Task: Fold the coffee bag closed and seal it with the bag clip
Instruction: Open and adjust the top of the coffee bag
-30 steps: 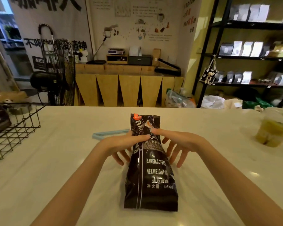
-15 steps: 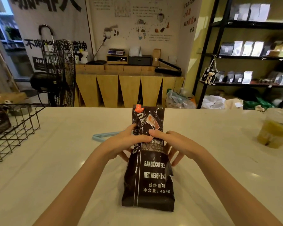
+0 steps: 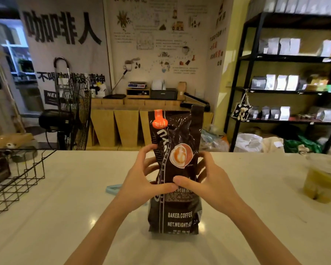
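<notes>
A dark brown coffee bag (image 3: 177, 142) with an orange logo stands upright on the white counter (image 3: 65, 217), its crumpled top unfolded and rising above my hands. My left hand (image 3: 141, 180) grips the bag's left side, thumb across the front. On the other side my right hand (image 3: 204, 180) holds it, thumb meeting the left one at mid-height. A light blue bag clip (image 3: 113, 188) lies flat on the counter just left of my left hand, mostly hidden behind it.
A black wire basket (image 3: 17, 180) stands at the counter's left edge. At the right sits a clear plastic cup (image 3: 321, 186) with a yellowish drink. A floor fan, a wooden bench and black shelves of bags lie beyond the counter.
The bag went from lying flat on the counter to standing upright. Both hands rose with it and now clasp its sides. The head view lifted as well.
</notes>
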Tool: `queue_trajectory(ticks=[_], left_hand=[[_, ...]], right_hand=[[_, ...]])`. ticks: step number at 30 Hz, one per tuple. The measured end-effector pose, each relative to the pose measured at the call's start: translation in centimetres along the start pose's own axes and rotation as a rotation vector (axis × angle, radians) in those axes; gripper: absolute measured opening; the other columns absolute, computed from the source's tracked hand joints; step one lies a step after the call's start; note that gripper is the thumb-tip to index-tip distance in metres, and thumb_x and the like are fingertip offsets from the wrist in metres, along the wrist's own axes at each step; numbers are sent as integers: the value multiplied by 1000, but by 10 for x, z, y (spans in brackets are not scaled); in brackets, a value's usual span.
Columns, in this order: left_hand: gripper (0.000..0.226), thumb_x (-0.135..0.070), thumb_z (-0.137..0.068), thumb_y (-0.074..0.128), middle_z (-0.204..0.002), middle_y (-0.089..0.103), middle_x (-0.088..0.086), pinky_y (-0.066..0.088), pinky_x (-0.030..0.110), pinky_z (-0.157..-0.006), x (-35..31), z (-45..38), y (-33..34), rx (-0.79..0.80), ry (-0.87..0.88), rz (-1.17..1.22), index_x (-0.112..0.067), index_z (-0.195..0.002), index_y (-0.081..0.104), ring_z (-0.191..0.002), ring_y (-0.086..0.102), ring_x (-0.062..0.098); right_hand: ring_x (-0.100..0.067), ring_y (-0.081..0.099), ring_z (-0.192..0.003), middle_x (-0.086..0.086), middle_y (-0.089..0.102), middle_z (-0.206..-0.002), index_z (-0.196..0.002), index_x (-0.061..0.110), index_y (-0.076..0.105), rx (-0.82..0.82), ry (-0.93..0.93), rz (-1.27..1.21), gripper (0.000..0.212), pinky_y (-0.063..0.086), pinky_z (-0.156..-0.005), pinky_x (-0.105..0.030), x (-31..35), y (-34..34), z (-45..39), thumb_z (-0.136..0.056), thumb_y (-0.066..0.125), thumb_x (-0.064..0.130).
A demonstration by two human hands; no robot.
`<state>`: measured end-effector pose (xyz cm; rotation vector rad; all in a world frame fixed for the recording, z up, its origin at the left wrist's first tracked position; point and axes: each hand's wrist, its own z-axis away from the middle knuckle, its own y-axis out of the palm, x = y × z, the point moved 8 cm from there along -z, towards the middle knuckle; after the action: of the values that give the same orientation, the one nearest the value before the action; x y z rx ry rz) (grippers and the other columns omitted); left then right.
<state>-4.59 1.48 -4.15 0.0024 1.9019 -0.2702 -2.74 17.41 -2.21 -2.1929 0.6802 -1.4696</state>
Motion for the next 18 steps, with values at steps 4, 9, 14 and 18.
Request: queue_trajectory(ticks=[4, 9, 14, 18], left_hand=[[91, -32, -43, 84, -122, 52, -18, 52, 36, -88, 10, 1, 8, 38, 11, -8, -57, -114, 33, -113, 52, 3], [90, -27, -53, 85, -122, 44, -24, 48, 28, -89, 10, 0, 15, 63, 24, -35, -61, -113, 27, -114, 45, -1], [86, -27, -58, 83, -115, 40, -32, 41, 18, -85, 0, 3, 21, 44, 76, -113, -60, -112, 25, -110, 42, -8], [92, -44, -54, 81, -118, 41, -27, 34, 16, -87, -10, 6, 28, -15, 133, -261, -51, -123, 20, -108, 39, -9]], right_hand=[[0, 56, -80, 25, 51, -86, -119, 30, 33, 100, 50, 30, 89, 51, -72, -24, -8, 7, 0, -45, 58, 74], [-11, 50, -113, 7, 52, -125, -138, 29, 16, 134, 137, -34, 115, 44, -96, -35, -17, 4, -1, -45, 65, 77], [-11, 27, -131, -2, 34, -145, -141, 22, 20, -363, -202, 32, 98, 26, -106, -31, 47, -52, -10, -64, 65, 62], [-18, 31, -131, -2, 47, -136, -138, 19, 32, -256, -570, 524, 75, 20, -112, -36, 127, -40, -26, -75, 61, 47]])
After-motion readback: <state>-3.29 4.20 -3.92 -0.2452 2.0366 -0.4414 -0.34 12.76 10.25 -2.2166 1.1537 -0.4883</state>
